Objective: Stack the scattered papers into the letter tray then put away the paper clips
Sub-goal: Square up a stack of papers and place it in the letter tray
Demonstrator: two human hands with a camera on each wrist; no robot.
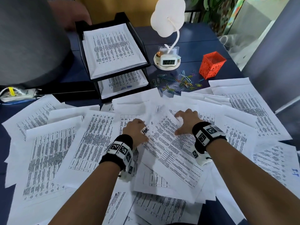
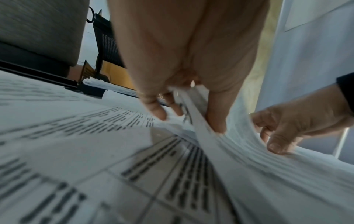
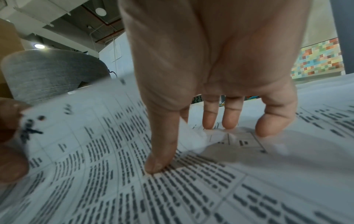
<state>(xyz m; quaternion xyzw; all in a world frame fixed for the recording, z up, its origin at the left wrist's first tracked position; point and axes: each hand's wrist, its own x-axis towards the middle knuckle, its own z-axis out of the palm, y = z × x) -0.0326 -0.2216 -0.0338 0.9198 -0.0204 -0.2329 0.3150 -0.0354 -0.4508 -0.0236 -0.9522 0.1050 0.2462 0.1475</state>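
The left hand pinches the left edge of a printed sheet, thumb on top and fingers curled beneath it; the left wrist view shows that edge lifted off the pile. The right hand is spread wide on the same sheet, thumb and fingertips pressing its top right corner, holding nothing. This sheet lies askew on top of the scattered papers that cover the near half of the dark blue table. Behind them to the left stands the black two-tier letter tray, with stacked sheets in both tiers. To its right sit a white desk lamp with a small clock, loose coloured paper clips on the table, and an orange mesh holder just beside them
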